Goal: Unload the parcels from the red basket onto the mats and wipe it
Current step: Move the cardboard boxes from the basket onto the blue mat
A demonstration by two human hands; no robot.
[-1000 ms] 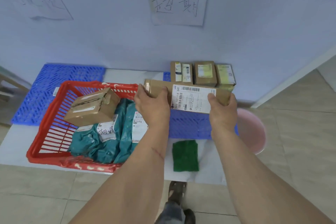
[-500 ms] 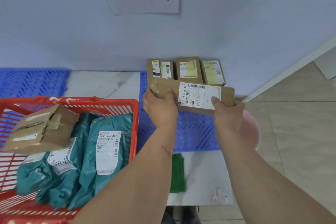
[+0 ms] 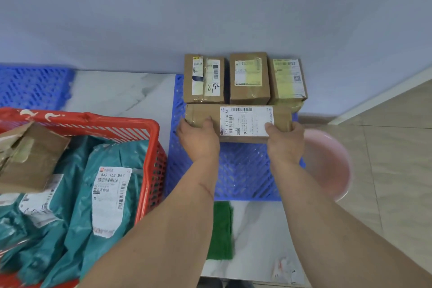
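Observation:
A long brown box (image 3: 243, 121) with a white label lies across the blue mat (image 3: 243, 170), just in front of three small cardboard boxes (image 3: 249, 78) lined up against the wall. My left hand (image 3: 198, 140) grips the long box's left end and my right hand (image 3: 284, 141) grips its right end. The red basket (image 3: 149, 147) stands at the left. It holds several teal mailer bags (image 3: 109, 194) and a brown cardboard box (image 3: 28, 159) resting on them. A green cloth (image 3: 221, 231) lies on the marble surface below the mat, partly behind my left forearm.
A pink basin (image 3: 329, 163) stands on the tiled floor at the mat's right edge. A second blue mat (image 3: 35, 86) lies at the far left by the wall. A strip of white marble surface (image 3: 121, 91) separates the two mats.
Both hands carried the long box from above the basket's edge rightward and down onto the blue mat, in front of the three boxes. The view moved right and closer.

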